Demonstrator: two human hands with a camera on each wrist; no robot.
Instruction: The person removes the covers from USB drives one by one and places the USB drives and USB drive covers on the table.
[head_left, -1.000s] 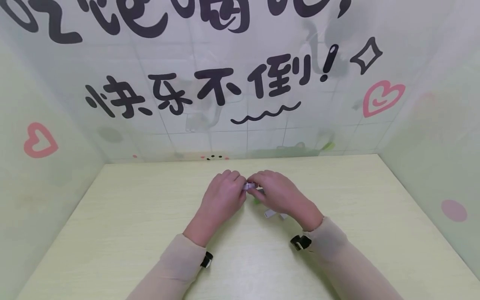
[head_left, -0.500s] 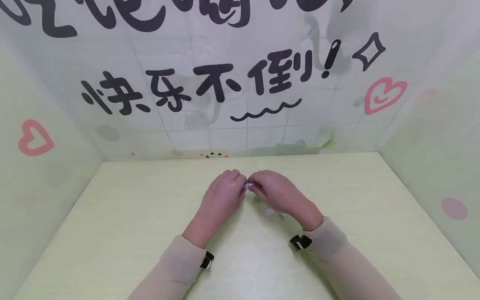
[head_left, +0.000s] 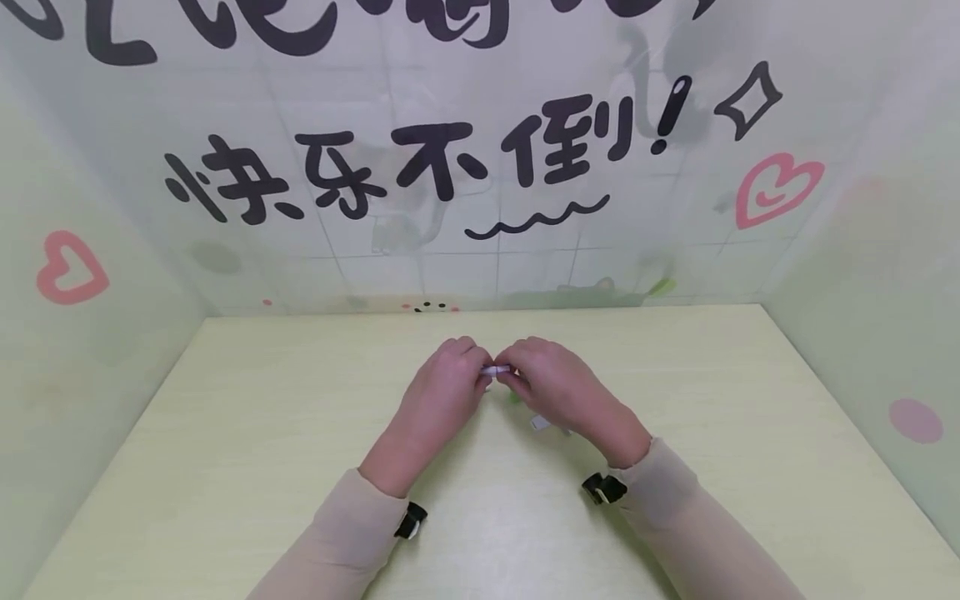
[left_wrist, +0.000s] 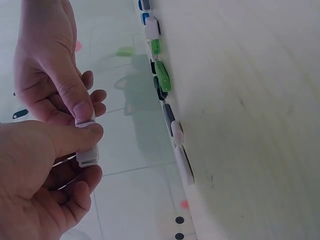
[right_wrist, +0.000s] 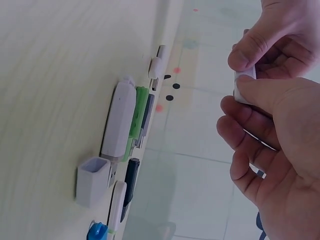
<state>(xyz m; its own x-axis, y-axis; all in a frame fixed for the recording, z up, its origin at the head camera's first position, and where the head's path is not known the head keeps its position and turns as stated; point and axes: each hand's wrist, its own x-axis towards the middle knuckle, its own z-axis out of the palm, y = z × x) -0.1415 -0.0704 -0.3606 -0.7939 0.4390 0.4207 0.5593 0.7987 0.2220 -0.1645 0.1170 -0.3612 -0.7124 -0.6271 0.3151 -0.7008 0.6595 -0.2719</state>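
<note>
Both hands meet in front of the person, at the far middle of the table. My left hand (head_left: 442, 387) pinches one end of a small white USB stick (left_wrist: 88, 157) between thumb and fingers. The other end is pinched by my right hand (head_left: 551, 383), its thumb close to the left thumb. A thin seam crosses the stick between the two thumbs in the left wrist view, and the fingers cover much of its length. On the table beneath the right hand lie a larger white USB stick (right_wrist: 118, 120) with its metal plug bare and a white cap (right_wrist: 92, 182).
Several other USB sticks lie together on the table (head_left: 300, 467), among them a green one (left_wrist: 162, 76), a dark one (right_wrist: 131, 182) and a slim white one (left_wrist: 184, 165). A blue piece (right_wrist: 97, 231) is near the cap. Printed wall panels stand behind and at both sides.
Both hands stay almost in place, pinching the stick. It has turned a little and shows as a thinner strip between the fingertips; the left hand has shifted slightly left.
</note>
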